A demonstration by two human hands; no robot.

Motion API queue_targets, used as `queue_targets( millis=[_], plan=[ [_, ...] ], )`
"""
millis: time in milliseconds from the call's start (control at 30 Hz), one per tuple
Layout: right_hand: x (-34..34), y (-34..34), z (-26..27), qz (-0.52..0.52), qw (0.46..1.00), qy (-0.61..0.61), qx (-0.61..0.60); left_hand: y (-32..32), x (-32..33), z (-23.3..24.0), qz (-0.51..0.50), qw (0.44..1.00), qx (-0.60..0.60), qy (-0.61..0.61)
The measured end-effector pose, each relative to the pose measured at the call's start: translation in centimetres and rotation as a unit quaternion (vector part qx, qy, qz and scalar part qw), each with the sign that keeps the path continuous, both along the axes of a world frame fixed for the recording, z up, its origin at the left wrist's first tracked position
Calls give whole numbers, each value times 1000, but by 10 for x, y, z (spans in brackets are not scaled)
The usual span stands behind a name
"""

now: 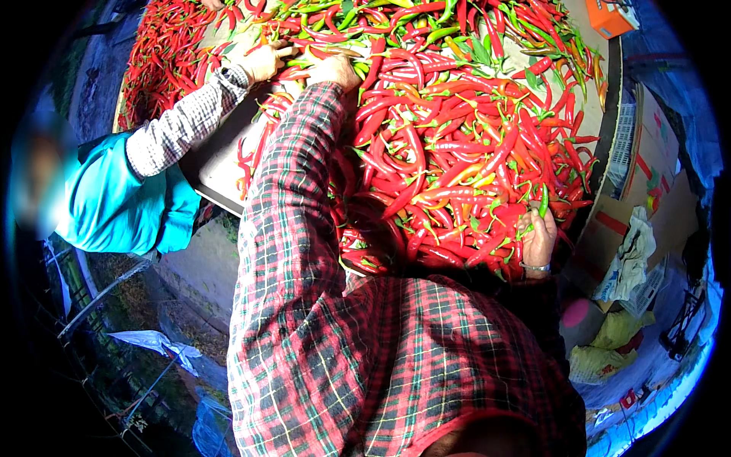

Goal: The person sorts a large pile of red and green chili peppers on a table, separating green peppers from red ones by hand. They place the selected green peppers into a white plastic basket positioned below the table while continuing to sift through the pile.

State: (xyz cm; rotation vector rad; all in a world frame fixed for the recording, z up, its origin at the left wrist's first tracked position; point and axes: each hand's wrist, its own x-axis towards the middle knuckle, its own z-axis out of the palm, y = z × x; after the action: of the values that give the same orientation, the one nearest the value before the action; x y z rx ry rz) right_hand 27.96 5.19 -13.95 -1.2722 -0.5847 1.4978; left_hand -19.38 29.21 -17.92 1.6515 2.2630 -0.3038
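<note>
Before me a table is heaped with red chili peppers point(451, 145), with green ones point(442, 35) mixed in toward the far side. My left hand point(334, 71) reaches far across, back of the hand up, over red and green chilies; its fingers are partly hidden, and whether they grip any is unclear. Close to my body on the right, my right hand point(538, 239), with a band at the wrist, holds a slim green chili point(543, 201) pointing upward between thumb and fingers. Red chilies lie all around that hand.
A co-worker's hand point(265, 60) in a checked sleeve works beside my left hand. Another person's hand point(213, 4) shows at the top edge. An orange box point(610, 18) sits at the table's far right corner. Cardboard point(657, 143), a plastic crate point(622, 140) and sacks point(602, 363) stand off the right side.
</note>
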Motion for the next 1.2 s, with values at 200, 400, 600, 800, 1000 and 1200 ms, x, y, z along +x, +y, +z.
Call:
queue_targets(
  millis=[200,400,600,800,1000,1200],
  plan=[
    [-1,3,4,13,1000,-7,-5,-42,-23,3,78,945,166,-270],
    [1,1,0,10,1000,-22,0,-94,-93,48,283,525,188,-780],
    [1,1,0,8,1000,-7,0,-110,-121,55,295,631,225,-681],
    [1,1,0,13,999,-34,-1,-89,-86,27,273,944,83,-165],
    [0,0,-2,11,1000,-24,10,-78,-56,5,139,990,-8,38],
    [-2,1,-1,0,999,-51,14,-77,-46,1,99,995,18,3]
  ],
)
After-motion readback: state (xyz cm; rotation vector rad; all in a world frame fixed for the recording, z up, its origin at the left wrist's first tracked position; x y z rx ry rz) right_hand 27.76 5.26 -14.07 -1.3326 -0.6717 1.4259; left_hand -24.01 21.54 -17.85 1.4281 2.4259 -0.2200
